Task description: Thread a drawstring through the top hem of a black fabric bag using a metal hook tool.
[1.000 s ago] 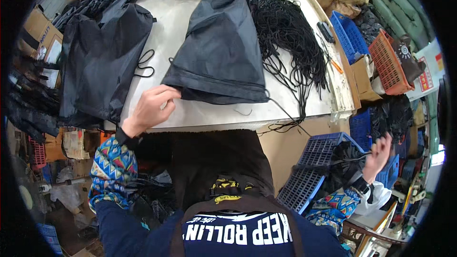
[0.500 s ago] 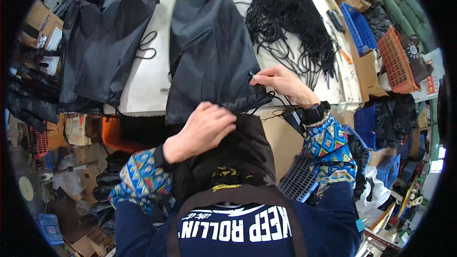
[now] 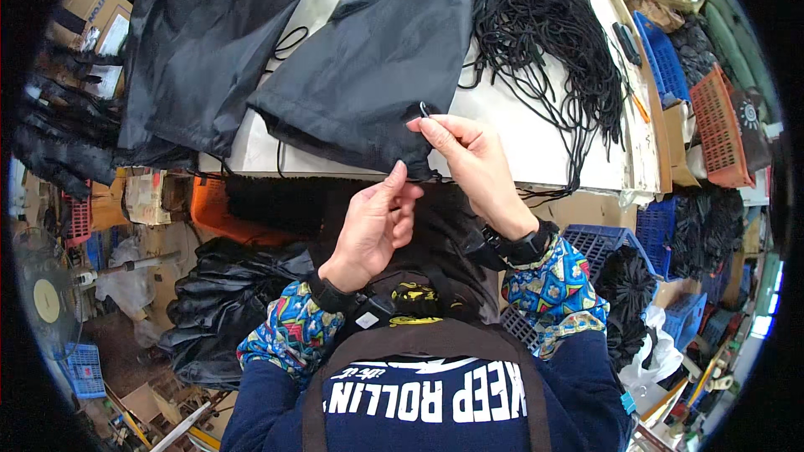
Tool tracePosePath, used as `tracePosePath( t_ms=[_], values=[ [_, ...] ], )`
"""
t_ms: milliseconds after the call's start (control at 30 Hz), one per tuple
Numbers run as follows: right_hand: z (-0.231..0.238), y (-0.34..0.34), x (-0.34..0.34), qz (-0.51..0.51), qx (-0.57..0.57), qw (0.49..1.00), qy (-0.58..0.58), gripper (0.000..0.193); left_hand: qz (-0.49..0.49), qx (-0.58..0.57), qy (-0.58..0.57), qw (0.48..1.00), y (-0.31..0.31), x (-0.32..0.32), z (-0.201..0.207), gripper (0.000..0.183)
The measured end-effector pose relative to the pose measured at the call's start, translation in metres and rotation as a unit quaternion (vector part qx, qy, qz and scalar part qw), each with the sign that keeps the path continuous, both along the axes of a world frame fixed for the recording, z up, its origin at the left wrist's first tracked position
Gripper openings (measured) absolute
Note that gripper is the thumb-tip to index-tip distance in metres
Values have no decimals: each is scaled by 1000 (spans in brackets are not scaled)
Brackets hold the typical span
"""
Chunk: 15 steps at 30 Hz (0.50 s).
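A black fabric bag lies slanted on the white table, its open end toward me. At its near right corner my left hand is closed, thumb and curled fingers on the hem. Just to the right, my right hand pinches a small shiny looped metal piece above the bag's edge. The cord at that corner is mostly hidden by my fingers. A heap of loose black cords lies right of the bag, with strands trailing over the table's near edge.
Another black bag lies at the left of the white table. An orange bin stands below the table's edge, with black fabric heaped nearer me. Blue crates and an orange crate line the right; a fan stands left.
The bag's near end has swung left and away from me. My left hand has turned and closed on its corner. My right hand has moved slightly left, still pinching the small metal piece.
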State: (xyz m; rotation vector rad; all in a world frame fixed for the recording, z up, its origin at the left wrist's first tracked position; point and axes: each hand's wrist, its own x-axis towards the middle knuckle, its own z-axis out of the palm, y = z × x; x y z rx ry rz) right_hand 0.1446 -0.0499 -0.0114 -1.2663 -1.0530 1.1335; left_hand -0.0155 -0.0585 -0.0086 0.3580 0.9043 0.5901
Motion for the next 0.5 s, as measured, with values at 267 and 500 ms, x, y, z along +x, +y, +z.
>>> tracePosePath(
  t_ms=[267, 500],
  values=[
    [6, -2, -13, -26, 52, 998, -29, 22, 174, 321, 195, 910, -9, -7, -6, 15],
    [12, 0, -27, -47, 82, 996, -1, 22, 107, 370, 187, 904, 1, 3, -6, 11]
  ],
)
